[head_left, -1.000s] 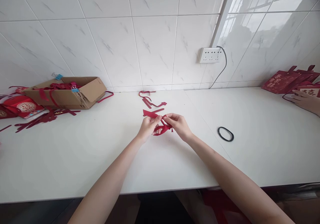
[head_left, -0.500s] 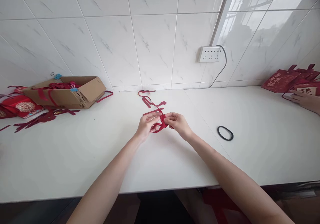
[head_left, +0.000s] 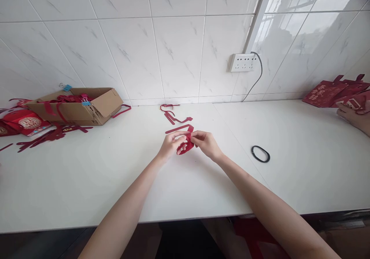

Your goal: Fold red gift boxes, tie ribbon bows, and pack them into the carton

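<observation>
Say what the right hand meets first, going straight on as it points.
The ribbon, right at the tips of the right hand; past it, probably the left hand, though depth is unclear.

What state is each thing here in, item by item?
Red ribbon: looped, held between both hands
Left hand: gripping the ribbon
Right hand: pinching the ribbon
Cardboard box: open, red strips inside
Black ring: lying on the table
Power strip: mounted on the wall

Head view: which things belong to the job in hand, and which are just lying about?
Job in hand: red ribbon in the left hand and right hand; perhaps loose red strips, cardboard box.
Seemingly lying about: black ring, red packaging.
</observation>
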Available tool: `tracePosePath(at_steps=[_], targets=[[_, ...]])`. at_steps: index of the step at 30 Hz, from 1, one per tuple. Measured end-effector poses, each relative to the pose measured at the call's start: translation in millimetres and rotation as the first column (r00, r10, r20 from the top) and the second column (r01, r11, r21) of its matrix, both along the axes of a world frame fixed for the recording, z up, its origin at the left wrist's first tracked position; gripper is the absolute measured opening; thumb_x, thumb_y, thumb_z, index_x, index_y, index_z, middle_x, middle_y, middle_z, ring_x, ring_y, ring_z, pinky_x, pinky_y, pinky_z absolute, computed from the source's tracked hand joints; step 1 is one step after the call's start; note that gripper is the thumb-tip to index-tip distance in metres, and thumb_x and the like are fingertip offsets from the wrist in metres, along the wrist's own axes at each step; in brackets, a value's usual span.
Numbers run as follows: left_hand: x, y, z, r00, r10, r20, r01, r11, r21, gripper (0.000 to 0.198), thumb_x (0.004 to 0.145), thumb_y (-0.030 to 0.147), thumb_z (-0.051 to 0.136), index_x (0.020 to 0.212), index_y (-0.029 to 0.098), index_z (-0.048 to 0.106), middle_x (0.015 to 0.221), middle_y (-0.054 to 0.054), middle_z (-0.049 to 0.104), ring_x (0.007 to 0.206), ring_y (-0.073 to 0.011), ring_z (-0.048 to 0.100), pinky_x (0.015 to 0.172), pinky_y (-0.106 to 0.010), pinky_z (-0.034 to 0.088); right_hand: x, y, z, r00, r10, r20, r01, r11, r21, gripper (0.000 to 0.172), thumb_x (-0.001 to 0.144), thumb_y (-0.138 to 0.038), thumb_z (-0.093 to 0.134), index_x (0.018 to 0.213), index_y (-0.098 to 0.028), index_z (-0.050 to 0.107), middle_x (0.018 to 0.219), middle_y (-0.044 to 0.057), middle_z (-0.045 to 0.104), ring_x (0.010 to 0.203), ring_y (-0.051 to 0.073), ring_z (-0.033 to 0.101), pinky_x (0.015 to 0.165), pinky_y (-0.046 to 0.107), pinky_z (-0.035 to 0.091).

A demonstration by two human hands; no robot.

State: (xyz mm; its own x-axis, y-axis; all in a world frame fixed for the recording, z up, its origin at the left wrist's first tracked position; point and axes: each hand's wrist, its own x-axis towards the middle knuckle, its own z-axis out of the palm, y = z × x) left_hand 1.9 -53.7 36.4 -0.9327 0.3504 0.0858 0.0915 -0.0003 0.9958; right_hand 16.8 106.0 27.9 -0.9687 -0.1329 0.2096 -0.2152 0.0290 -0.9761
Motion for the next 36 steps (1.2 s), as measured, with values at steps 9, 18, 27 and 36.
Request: tracePosePath(at_steps=[9, 18, 27, 36], targets=[[-0.8, 3.1, -1.6, 0.993, 0.086, -0.084, -0.09, 0.995, -0.044, 0.023, 0.074, 0.031, 0.064, 0.091, 0.016, 0.07, 0.078, -0.003, 0.064, 0.038, -0.0043, 0.045, 0.036, -0.021, 0.035, 3.8, -1.1, 4.6, 0.999, -0.018, -0.031, 0.018, 1.0, -0.017, 0.019, 0.077, -0.036, 0.06, 0.078, -0.018, 0.065, 0.07, 0.001, 0.061, 0.062, 0.011, 0.053, 0.06, 0.027, 0.044], [2.0, 6.4, 0.4, 0.989, 0.132, -0.064, -0.132, 0.991, 0.002, 0.023, 0.076, 0.031, 0.062, 0.091, 0.014, 0.068, 0.052, 0.003, 0.056, 0.031, -0.0039, 0.038, 0.033, -0.019, 0.029, 7.6, -3.3, 5.2, 0.987, -0.156, -0.044, 0.156, 0.988, -0.015, 0.013, 0.075, -0.032, 0.062, 0.074, -0.019, 0.06, 0.073, 0.001, 0.063, 0.066, 0.013, 0.059, 0.064, 0.029, 0.05], [4.0, 5.2, 1.4, 0.999, -0.039, 0.018, 0.038, 0.999, 0.026, 0.026, 0.078, 0.038, 0.056, 0.083, 0.013, 0.065, 0.073, -0.006, 0.067, 0.045, -0.0077, 0.047, 0.035, -0.019, 0.031, 12.6, -3.9, 5.4, 0.98, -0.185, -0.076, 0.19, 0.979, 0.07, 0.013, 0.079, -0.034, 0.06, 0.077, -0.021, 0.058, 0.06, -0.001, 0.062, 0.057, 0.015, 0.06, 0.06, 0.031, 0.048], [2.7, 2.6, 0.9, 0.995, -0.082, 0.049, 0.085, 0.994, -0.068, 0.027, 0.075, 0.04, 0.067, 0.087, 0.015, 0.066, 0.075, -0.004, 0.066, 0.043, -0.0036, 0.036, 0.04, -0.02, 0.031, 10.5, -2.7, 4.5, 0.98, -0.185, -0.078, 0.187, 0.982, 0.026, 0.019, 0.079, -0.039, 0.063, 0.077, -0.021, 0.059, 0.063, 0.0, 0.063, 0.057, 0.014, 0.061, 0.059, 0.029, 0.048]])
